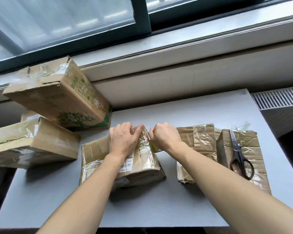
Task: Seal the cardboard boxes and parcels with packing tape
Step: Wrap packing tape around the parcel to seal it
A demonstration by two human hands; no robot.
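A worn cardboard box (142, 164) with a white label and old clear tape stands in the middle of the grey table (57, 200). My left hand (123, 141) rests on its top far edge, fingers curved over clear tape at the far right corner. My right hand (166, 137) is curled just right of that corner, and a bit of a yellowish tape roll (155, 147) shows under it. What its fingers pinch is hidden. Two more taped boxes (198, 141) (243, 149) stand to the right.
Black-handled scissors (238, 154) lie on the rightmost box. A large box with green print (57, 97) leans at the back left, on another taped box (30, 144) that overhangs the table's left edge. A windowsill and window run behind; a vent grille (277, 98) sits right.
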